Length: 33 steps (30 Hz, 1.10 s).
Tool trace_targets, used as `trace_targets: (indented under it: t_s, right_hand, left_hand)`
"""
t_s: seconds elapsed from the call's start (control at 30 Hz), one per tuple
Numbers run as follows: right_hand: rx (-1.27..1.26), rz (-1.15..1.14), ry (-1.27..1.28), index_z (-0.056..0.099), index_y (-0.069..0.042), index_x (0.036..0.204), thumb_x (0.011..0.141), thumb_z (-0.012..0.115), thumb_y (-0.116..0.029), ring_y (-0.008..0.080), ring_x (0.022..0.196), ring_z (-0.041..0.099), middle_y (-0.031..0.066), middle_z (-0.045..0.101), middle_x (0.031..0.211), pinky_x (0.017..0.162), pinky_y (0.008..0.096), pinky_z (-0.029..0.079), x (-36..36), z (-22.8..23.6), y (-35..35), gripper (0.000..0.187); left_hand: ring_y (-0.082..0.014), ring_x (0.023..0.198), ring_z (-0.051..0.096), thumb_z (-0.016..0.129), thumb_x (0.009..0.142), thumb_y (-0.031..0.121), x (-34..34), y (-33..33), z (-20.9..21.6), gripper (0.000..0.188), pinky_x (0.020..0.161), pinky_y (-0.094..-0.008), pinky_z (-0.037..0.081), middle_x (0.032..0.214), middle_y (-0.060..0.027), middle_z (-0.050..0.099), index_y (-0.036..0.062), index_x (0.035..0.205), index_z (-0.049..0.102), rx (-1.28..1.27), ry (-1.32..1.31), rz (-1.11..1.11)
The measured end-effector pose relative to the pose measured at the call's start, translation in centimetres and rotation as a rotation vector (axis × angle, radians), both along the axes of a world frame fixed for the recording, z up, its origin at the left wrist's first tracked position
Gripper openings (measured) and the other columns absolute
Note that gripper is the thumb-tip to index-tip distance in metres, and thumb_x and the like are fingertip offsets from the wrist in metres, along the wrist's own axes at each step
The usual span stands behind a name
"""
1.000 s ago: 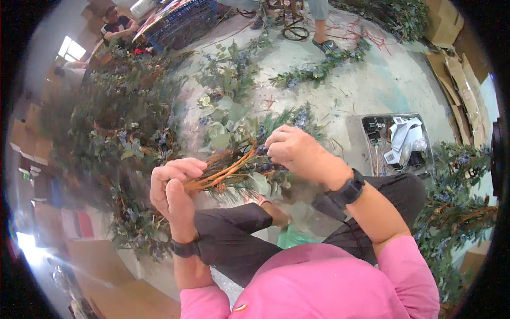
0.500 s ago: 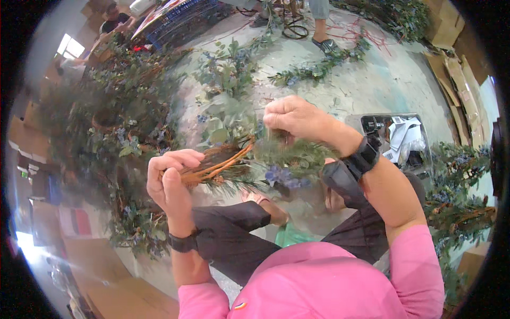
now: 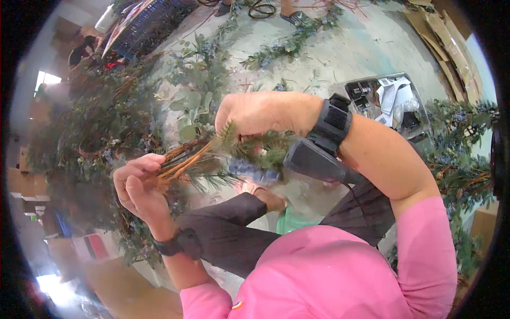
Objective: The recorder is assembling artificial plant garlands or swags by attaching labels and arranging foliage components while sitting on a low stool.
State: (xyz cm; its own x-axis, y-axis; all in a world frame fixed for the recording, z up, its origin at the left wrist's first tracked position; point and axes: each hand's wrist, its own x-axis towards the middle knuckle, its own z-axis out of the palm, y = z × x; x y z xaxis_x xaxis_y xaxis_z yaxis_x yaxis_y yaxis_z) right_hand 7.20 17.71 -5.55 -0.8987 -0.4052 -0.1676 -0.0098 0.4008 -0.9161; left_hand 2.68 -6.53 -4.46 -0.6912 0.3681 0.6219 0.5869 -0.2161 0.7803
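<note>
My left hand is closed around the brown twig stems of an artificial greenery garland, thumb on the near side. Pine-like needles and blurred blue flowers hang from the stems toward my right. Bent at the wrist, my right hand is closed at the far end of these stems, directly above the garland. A small green needle sprig shows beside its fingers. Those fingertips are hidden behind the back of the hand, so what they grip cannot be made out.
A large heap of greenery lies at left, with leafy branches ahead. A plastic tray of papers and dark parts sits at right, near more garlands and flattened cardboard. A blue crate and a person's feet are farther off.
My right hand has moved left, closer to the stems, its wrist now more bent. My left hand with the garland has shifted slightly left. The whole view has tilted.
</note>
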Motion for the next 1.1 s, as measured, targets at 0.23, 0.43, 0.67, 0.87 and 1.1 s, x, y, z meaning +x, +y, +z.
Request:
trace_targets:
  t_s: [0.23, 0.43, 0.67, 0.87, 1.1]
  right_hand:
    - [0.174, 0.007, 0.218, 0.051, 0.005, 0.110, 0.074, 0.056, -0.050, 0.0293, 0.078, 0.060, 0.0208, 0.061, 0.086, 0.067, 0.0378, 0.048, 3.7, 4.3, -0.2, 0.066]
    - [0.358, -0.113, 0.451, 0.057, 0.008, 0.095, 0.068, 0.051, -0.005, 0.0318, 0.065, 0.061, 0.0183, 0.060, 0.068, 0.059, 0.0398, 0.048, 2.7, 2.4, -1.2, 0.030]
    - [-0.358, -0.495, 0.075, 0.061, 0.000, 0.085, 0.077, 0.055, -0.015, 0.0099, 0.051, 0.050, 0.0047, 0.055, 0.059, 0.047, 0.0247, 0.040, -1.2, -4.6, 3.9, 0.019]
    - [-0.109, -0.667, 0.049, 0.061, 0.000, 0.085, 0.076, 0.058, -0.025, 0.0189, 0.071, 0.057, 0.0098, 0.060, 0.078, 0.065, 0.0314, 0.045, 3.1, -16.0, 5.7, 0.026]
    - [-0.277, -0.855, 0.113, 0.055, 0.003, 0.100, 0.071, 0.061, -0.027, 0.0354, 0.091, 0.055, 0.0247, 0.056, 0.101, 0.080, 0.0365, 0.043, 4.4, -23.1, -1.3, 0.042]
  left_hand:
    - [-0.0289, 0.077, 0.056, 0.042, 0.091, 0.024, -0.9, 1.6, 0.5, 0.023, 0.075, -0.0417, 0.045, 0.077, -0.0139, 0.054, 0.0034, 0.082, 0.041, -0.041, 0.009, 0.014]
    - [-0.0282, 0.075, 0.057, 0.040, 0.091, 0.023, -1.7, 2.1, 0.6, 0.022, 0.075, -0.0416, 0.046, 0.078, -0.0131, 0.056, 0.0029, 0.084, 0.042, -0.056, 0.020, -0.001]
    - [-0.0268, 0.079, 0.058, 0.036, 0.092, 0.022, -3.4, 2.9, 1.1, 0.024, 0.077, -0.0386, 0.046, 0.080, -0.0126, 0.056, 0.0008, 0.084, 0.044, -0.114, 0.018, 0.041]
    - [-0.0187, 0.077, 0.058, 0.034, 0.092, 0.021, -7.4, 3.6, 2.0, 0.027, 0.073, -0.0295, 0.046, 0.081, -0.0134, 0.061, -0.0004, 0.083, 0.049, -0.270, 0.156, 0.258]
    - [-0.0183, 0.077, 0.058, 0.035, 0.092, 0.023, -10.2, 3.7, 1.7, 0.028, 0.073, -0.0298, 0.045, 0.084, -0.0135, 0.062, 0.0005, 0.083, 0.050, -0.213, -0.005, 0.275]
